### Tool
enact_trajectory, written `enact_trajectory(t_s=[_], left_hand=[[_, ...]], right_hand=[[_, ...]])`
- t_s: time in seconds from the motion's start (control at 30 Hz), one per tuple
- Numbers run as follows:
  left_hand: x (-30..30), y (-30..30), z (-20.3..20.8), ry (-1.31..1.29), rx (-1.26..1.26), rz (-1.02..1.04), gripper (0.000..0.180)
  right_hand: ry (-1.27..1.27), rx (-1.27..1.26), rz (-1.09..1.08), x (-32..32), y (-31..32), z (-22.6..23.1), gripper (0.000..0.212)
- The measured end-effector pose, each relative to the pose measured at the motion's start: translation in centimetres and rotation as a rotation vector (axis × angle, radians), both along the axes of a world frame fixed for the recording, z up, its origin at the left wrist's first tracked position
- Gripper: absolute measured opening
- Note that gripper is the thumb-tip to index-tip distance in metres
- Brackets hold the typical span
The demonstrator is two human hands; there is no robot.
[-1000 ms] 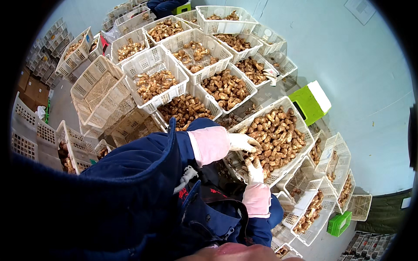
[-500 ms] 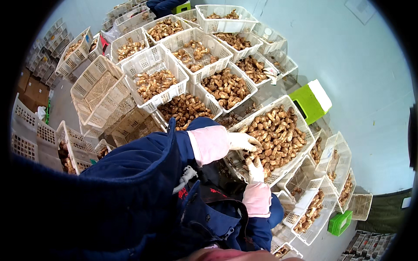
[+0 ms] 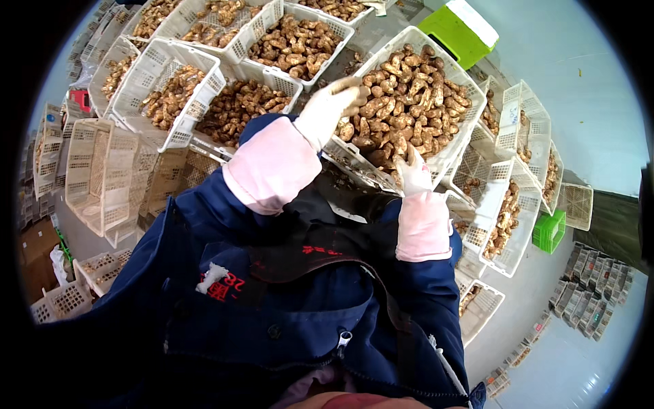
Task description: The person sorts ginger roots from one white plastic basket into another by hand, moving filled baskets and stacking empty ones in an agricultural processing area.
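A white plastic crate (image 3: 477, 102) in front of me is heaped with brown, pale-stalked mushrooms (image 3: 412, 102). My left hand (image 3: 330, 112), in a white glove with a pink cuff, is over the crate's left rim. Its fingers are stretched toward the heap, with nothing visible in them. My right hand (image 3: 414, 174), gloved the same way, is at the near end of the heap. Its thumb and fingers are closed around a mushroom (image 3: 398, 143) there, partly hidden by the fingertips.
More crates of mushrooms (image 3: 296, 44) crowd the left and far left, some stacked. An empty-looking crate (image 3: 88, 174) stands tilted at the left. Further crates (image 3: 507, 225) line the right. A green box with a white top (image 3: 460, 31) stands beyond, a green basket (image 3: 548, 232) at the right.
The whole view has tilted down and turned. My left hand has drawn away from my right hand, back to the crate's left rim, and its fingers have straightened. My right hand stays by the heap.
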State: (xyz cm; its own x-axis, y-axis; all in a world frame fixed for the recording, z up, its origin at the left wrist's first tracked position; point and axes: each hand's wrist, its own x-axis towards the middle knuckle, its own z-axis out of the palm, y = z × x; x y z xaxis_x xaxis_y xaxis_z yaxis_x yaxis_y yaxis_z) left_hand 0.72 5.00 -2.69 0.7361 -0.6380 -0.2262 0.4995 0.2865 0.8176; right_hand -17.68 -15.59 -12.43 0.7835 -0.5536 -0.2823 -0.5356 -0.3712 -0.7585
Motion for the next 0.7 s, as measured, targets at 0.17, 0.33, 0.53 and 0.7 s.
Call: enact_trajectory(t_s=[0.17, 0.33, 0.53, 0.7], left_hand=[[2.1, -1.2, 3.4, -0.022, -0.187, 0.071, 0.051], [2.9, 0.0, 1.2, 0.198, -0.205, 0.101, 0.046], [2.5, -1.9, 2.5, 0.132, -0.128, -0.047, 0.048], [2.8, -1.2, 1.6, 0.05, -0.076, -0.012, 0.048]], right_hand=[[0.193, -0.199, 0.258, 1.8, -3.0, 3.7, 0.052], [0.304, -0.479, 0.185, 9.0, -4.6, 5.7, 0.052], [0.134, -0.574, -0.075, 17.8, -12.5, -0.5, 0.069], [0.39, -0.56, -0.015, 20.9, -8.3, 2.1, 0.06]])
